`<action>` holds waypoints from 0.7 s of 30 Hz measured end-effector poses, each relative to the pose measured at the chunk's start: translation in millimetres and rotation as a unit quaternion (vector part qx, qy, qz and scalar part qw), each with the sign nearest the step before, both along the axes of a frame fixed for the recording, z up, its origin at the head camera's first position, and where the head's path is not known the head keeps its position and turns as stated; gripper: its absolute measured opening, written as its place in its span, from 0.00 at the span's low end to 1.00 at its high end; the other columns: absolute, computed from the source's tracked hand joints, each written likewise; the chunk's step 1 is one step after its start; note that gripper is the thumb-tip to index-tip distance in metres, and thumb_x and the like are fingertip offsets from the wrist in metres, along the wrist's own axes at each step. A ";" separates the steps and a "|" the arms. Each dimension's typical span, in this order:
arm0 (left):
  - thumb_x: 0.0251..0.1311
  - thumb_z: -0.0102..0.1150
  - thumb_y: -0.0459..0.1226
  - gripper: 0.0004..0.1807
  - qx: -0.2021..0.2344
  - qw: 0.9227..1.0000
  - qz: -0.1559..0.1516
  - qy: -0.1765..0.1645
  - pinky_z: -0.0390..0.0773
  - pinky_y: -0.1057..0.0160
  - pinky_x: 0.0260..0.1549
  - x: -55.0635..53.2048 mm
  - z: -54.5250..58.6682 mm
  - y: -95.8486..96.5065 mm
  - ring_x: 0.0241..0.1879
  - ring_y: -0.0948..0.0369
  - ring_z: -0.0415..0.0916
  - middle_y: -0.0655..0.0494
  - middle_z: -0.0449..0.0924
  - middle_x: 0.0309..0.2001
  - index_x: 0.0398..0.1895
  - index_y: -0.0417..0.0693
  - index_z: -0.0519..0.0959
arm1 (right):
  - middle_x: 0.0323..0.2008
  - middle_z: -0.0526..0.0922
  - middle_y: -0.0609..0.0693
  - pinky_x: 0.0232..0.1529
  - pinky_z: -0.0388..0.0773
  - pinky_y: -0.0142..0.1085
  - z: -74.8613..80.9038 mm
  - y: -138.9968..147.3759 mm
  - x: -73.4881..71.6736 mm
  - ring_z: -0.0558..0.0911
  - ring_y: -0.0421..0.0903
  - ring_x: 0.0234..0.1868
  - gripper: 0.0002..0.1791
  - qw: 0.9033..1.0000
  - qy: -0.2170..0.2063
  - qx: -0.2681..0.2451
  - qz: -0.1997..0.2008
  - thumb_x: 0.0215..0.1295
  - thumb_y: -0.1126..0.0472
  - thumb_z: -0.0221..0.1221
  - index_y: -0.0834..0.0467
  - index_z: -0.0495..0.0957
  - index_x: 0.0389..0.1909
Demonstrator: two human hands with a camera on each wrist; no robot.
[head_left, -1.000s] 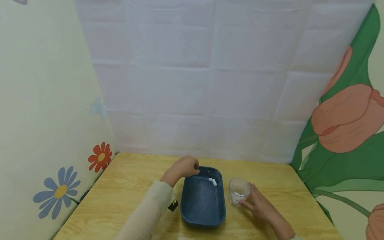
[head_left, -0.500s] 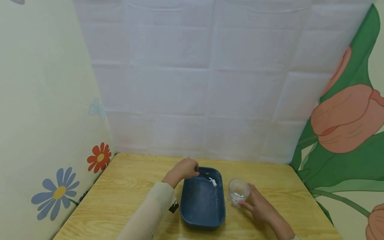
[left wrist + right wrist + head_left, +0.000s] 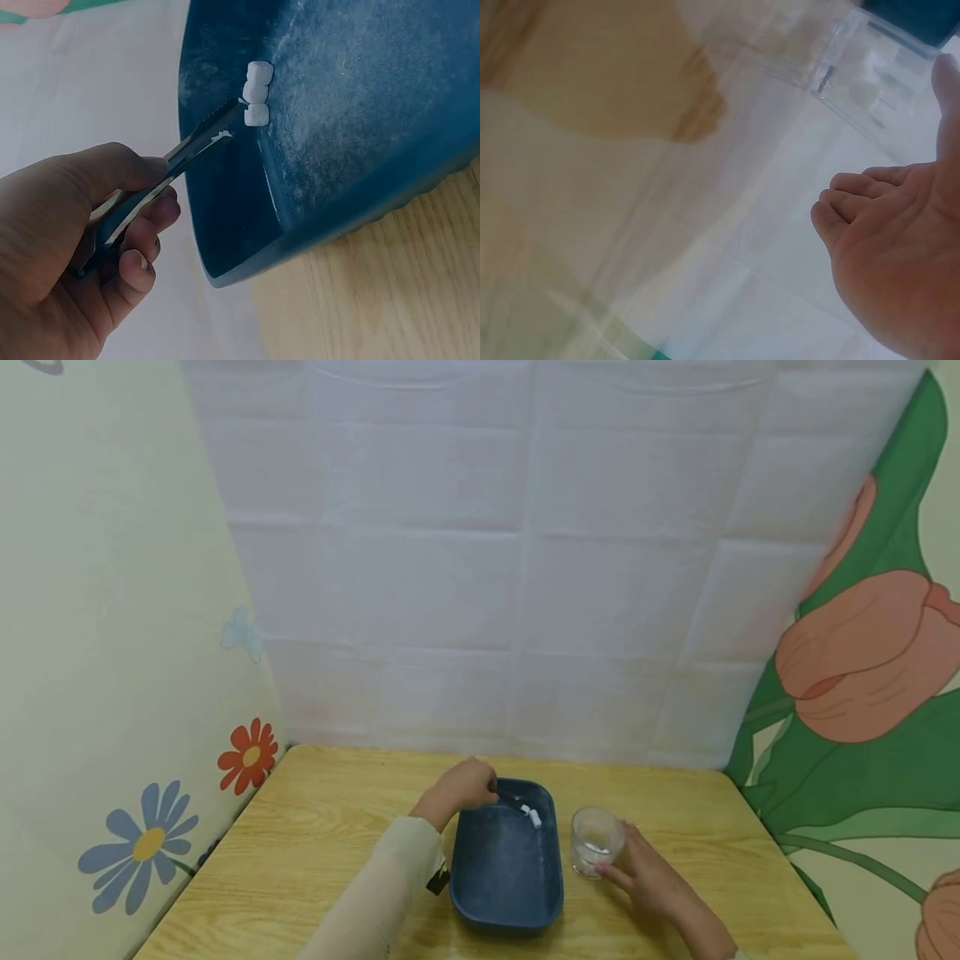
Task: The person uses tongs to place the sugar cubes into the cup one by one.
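My left hand point(image 3: 461, 783) holds small metal tongs point(image 3: 180, 157) over the far left corner of a dark blue, deep rectangular tray point(image 3: 502, 877). Thumb and fingers grip the tongs near their closed end. The toothed tips stand apart beside several small white lumps point(image 3: 256, 94) in a row inside the tray; the upper tip is close to or touching them. Right of the tray, a clear glass point(image 3: 596, 843) stands on the table. My right hand point(image 3: 652, 877) holds it from the right, thumb at its near side and fingers on its right. What lies inside is unclear.
The wood-patterned table point(image 3: 337, 827) meets a white creased sheet point(image 3: 450, 610) at its back edge. Walls painted with flowers flank it on the left and right. The tray and glass stand a narrow gap apart.
My left hand has lowered slightly with the tongs, whose tips stay near the white lumps. The right hand and the glass look unmoved.
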State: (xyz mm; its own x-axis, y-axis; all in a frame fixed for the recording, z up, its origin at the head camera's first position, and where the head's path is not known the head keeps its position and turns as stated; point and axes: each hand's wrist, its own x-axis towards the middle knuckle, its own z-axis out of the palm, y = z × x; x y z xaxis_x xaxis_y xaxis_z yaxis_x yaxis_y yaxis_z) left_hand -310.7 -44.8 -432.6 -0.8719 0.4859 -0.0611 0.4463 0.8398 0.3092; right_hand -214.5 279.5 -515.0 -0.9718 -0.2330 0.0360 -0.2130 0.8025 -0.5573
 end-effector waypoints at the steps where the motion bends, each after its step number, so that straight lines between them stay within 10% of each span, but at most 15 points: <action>1: 0.66 0.65 0.40 0.06 0.000 1.000 0.000 0.001 0.75 0.62 0.29 -0.2 -0.9 0.5 0.22 0.65 0.72 0.59 0.83 0.28 0.34 0.49 0.87 | 0.74 0.56 0.74 0.68 0.55 0.68 -0.1 -0.1 -0.1 0.55 0.73 0.74 0.49 1.000 -0.003 -0.001 -0.001 0.67 0.39 0.61 0.66 0.55 0.76; 8: 0.65 0.67 0.40 0.06 0.002 1.000 0.004 0.005 0.77 0.62 0.30 -1.7 -6.9 4.1 0.25 0.65 0.74 0.59 0.84 0.30 0.32 0.50 0.87 | 0.74 0.55 0.74 0.67 0.56 0.69 -1.1 -0.8 0.9 0.56 0.73 0.74 0.50 1.000 -0.013 -0.001 -0.009 0.67 0.38 0.61 0.64 0.54 0.77; 21: 0.64 0.66 0.38 0.29 -0.007 1.000 -0.001 0.026 0.53 0.64 0.19 -3.4 -10.0 10.2 0.15 0.64 0.42 0.64 0.46 0.11 0.09 0.55 0.62 | 0.74 0.57 0.72 0.68 0.54 0.68 0.9 -0.3 1.5 0.56 0.72 0.74 0.48 1.000 -0.008 -0.006 -0.005 0.67 0.39 0.61 0.63 0.55 0.77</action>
State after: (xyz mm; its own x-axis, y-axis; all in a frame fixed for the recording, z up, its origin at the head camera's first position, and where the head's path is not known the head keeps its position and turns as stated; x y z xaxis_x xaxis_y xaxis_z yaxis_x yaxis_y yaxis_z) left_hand -314.1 -34.6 -442.6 -0.8735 0.4862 -0.0230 0.4621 0.8432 0.2748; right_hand -212.9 279.2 -514.1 -0.9745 -0.2234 0.0234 -0.1966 0.7981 -0.5696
